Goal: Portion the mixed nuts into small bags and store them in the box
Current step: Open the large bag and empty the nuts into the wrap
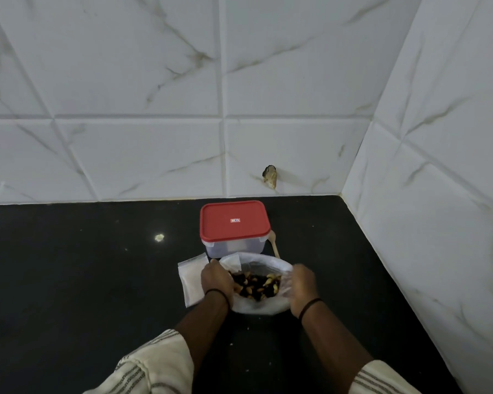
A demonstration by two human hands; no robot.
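Note:
A large clear plastic bag (264, 304) of mixed nuts (256, 284) sits open on the black counter. My left hand (218, 280) grips its left rim and my right hand (303, 285) grips its right rim, holding the mouth spread. Flat small clear bags (190, 275) lie stacked just left of my left hand. Behind the nuts stands a clear plastic box (235, 247) with its red lid (234, 221) on. A wooden spoon (274, 245) lies to the right of the box, partly hidden behind the big bag.
The black counter (83, 280) runs to a white tiled wall at the back and another tiled wall (427, 223) on the right, forming a corner. A chipped hole (270, 176) marks the back wall low down.

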